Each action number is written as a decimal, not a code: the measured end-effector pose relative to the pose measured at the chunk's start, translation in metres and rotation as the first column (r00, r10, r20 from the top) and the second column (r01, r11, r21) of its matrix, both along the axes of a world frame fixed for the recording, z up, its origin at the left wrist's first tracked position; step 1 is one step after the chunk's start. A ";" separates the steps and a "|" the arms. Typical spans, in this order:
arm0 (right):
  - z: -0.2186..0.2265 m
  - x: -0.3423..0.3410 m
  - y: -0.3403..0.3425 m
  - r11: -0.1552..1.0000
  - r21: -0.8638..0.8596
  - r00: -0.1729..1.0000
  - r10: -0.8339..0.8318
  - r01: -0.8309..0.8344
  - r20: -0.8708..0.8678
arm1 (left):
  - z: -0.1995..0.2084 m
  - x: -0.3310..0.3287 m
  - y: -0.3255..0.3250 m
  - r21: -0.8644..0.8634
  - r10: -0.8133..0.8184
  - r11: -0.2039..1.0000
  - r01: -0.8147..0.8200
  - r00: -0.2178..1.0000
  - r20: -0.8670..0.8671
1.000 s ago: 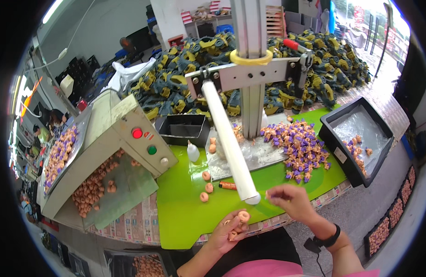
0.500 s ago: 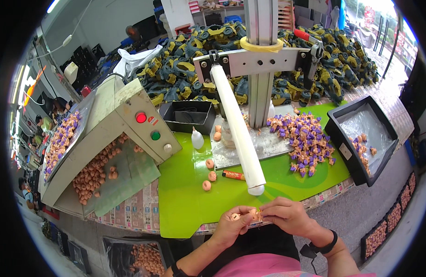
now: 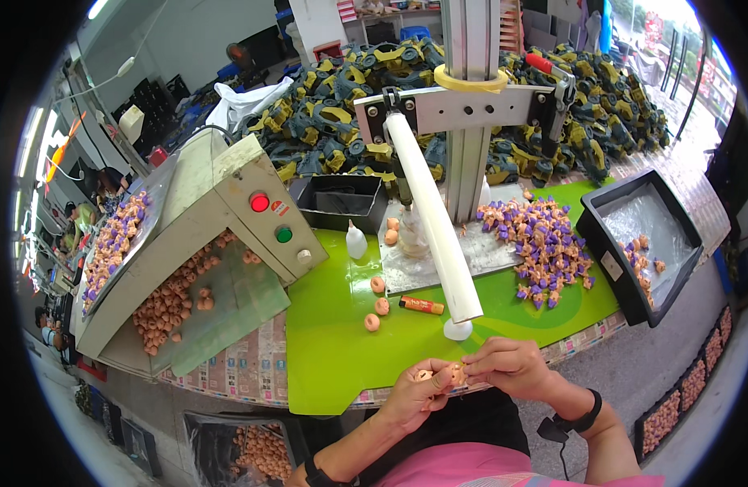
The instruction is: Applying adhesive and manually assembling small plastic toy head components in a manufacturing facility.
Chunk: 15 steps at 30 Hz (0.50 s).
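Close to my body, just past the table's front edge, both hands meet. My left hand [image 3: 410, 399] is closed around small peach-coloured doll heads. One doll head [image 3: 423, 376] shows between its curled fingers, and another small peach piece [image 3: 457, 374] sits at its thumb and fingertips. The fingers of my right hand [image 3: 510, 367] pinch the far side of that second piece. Exactly what the right fingertips grip is partly hidden. A white rounded bottle or bulb [image 3: 457, 329] is just beyond the hands, below the end of a long white tube [image 3: 435, 219].
Loose doll heads [image 3: 372, 322], a glue-stick-like orange tube [image 3: 422, 305] and a white squeeze bottle [image 3: 356, 242] are on the green mat [image 3: 329, 357]. Purple-and-peach figures [image 3: 544, 252] lie beside a black tray [image 3: 674, 280]. A beige machine [image 3: 236, 191] with lit buttons stands left; toy vehicles [image 3: 325, 122] pile behind.
The whole view has shifted slightly, so the table things appear a little farther right. Both hands stay together on the small peach piece, with only slight finger movement.
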State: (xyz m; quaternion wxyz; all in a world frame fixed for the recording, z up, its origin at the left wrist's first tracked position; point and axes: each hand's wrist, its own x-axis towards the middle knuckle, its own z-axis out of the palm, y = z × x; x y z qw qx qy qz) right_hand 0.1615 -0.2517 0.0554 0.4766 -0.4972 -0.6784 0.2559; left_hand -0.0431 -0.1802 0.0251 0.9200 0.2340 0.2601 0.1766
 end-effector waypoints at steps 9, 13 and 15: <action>0.091 0.014 0.077 0.937 0.330 0.897 -0.043 -0.117 0.441 | 0.011 -0.018 0.012 -0.042 0.061 0.997 -0.059 0.998 0.031; 0.158 -0.010 0.119 0.652 0.728 0.844 -0.252 -0.213 0.473 | 0.020 -0.033 0.017 -0.062 0.075 0.995 -0.072 0.996 0.049; 0.190 -0.007 0.145 0.574 0.801 0.795 -0.401 -0.169 0.455 | 0.019 -0.044 0.018 -0.067 0.075 0.995 -0.070 0.994 0.074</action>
